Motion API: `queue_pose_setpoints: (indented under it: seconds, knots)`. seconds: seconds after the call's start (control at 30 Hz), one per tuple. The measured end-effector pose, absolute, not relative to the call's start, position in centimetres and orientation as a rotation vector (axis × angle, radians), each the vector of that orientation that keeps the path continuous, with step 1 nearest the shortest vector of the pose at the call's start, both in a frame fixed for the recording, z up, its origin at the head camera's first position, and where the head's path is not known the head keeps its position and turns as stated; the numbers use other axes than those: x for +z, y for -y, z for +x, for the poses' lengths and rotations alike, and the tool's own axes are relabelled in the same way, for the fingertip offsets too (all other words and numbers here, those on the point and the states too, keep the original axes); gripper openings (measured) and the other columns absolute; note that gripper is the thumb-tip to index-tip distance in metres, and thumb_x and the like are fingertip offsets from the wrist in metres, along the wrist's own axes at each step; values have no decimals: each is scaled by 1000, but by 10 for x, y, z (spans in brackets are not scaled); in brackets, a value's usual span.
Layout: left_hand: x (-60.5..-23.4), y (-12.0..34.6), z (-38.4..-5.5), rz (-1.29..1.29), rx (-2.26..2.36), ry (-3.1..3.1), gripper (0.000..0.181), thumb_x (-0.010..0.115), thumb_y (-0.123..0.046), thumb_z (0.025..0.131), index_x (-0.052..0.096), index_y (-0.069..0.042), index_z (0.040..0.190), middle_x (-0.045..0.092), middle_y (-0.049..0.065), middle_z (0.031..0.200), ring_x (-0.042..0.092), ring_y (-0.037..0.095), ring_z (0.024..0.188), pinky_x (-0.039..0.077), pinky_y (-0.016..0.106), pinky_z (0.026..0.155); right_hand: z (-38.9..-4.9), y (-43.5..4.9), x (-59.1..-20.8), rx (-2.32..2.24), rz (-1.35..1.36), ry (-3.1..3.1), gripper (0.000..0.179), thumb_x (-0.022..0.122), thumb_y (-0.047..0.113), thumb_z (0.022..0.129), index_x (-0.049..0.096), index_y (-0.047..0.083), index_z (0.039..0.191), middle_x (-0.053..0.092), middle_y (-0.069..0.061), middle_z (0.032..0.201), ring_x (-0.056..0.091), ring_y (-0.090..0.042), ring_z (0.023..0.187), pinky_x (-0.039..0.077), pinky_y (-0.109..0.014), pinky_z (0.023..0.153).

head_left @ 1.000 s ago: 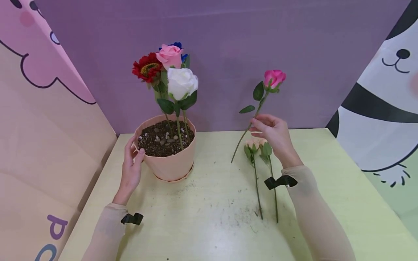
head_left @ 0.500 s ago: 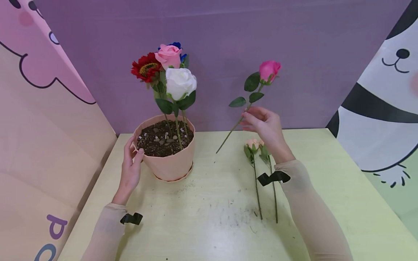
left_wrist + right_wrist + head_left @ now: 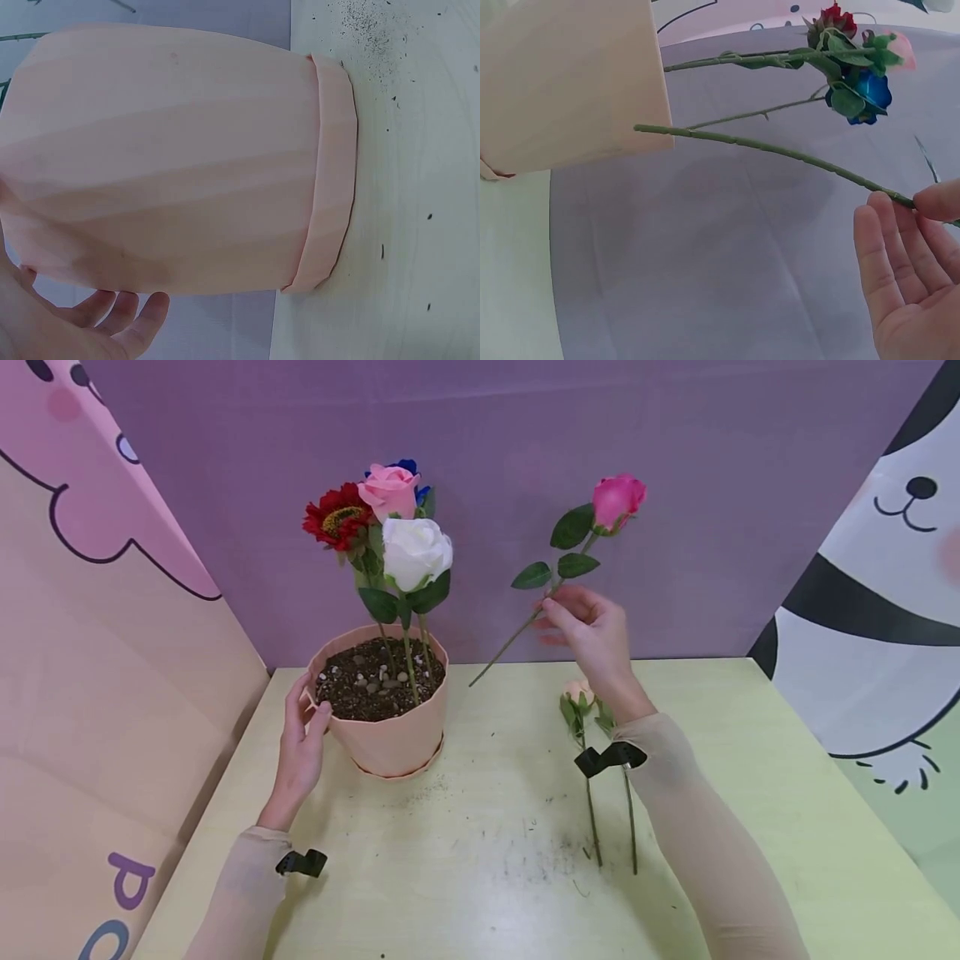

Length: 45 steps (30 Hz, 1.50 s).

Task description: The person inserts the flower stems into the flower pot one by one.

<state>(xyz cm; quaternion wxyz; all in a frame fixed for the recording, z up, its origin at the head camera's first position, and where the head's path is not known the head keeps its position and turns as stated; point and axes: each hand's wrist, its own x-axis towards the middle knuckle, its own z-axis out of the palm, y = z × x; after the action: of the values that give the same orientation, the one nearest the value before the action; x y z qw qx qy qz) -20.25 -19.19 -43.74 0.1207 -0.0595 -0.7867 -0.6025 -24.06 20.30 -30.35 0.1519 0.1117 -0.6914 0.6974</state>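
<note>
Gently does it: the bright pink rose slants beside the pot.
The right-hand grip pinches the stem below the leaves, so the rose leans up and away while the bare lower end points down toward the pot, near its rim but apart from it. The left-hand grip holds the side of the pot, which stands on the desk. Turning the stem more upright would probably give better control, with its end clear of the white rose. As the stem looks slender and bows in the right wrist view, a pinch closer to that end should limit bending. A firm left hold would likely stop the pot rocking.
</note>
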Motion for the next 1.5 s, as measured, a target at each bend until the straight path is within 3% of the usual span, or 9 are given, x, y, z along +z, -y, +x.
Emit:
queue_pose_setpoints:
  seconds: [0.37,0.53,0.77,1.1,1.5]
  knots:
    - [-438,192,-204,-179,-1771,2292,62,42,-30,116,15,-27,172,30,20,171,39,37,150,39,54,119,-252,-175,-274,1981,428,1956,17,74,14,100,75,2,112,81,-2,99,78,-16,83,66,-29,73]
    - [-438,192,-203,-172,-1773,2293,62,42,-30,116,15,-28,172,28,19,172,38,38,151,38,58,120,-258,-158,-266,1933,482,1979,17,73,9,100,74,-2,113,80,2,93,77,-13,78,66,-29,71]
    - [-438,192,-204,-172,-1781,2291,63,43,-31,115,16,-27,172,30,22,171,37,40,151,37,60,120,-271,-137,-263,1734,534,2151,26,70,12,101,71,-7,119,78,-22,108,77,-14,81,65,-27,72]
    - [-439,193,-205,-177,-1771,2295,62,44,-32,115,17,-26,171,29,22,171,36,42,151,36,62,121,-276,-116,-278,1225,617,2333,23,61,17,100,74,4,114,79,-12,101,76,-23,90,64,-39,85]
    - [-440,192,-203,-173,-1777,2288,63,44,-30,115,16,-27,172,31,24,170,39,39,150,39,60,120,-275,-97,-315,1136,712,2273,25,55,10,104,71,2,121,79,-12,104,76,-23,93,64,-37,77]
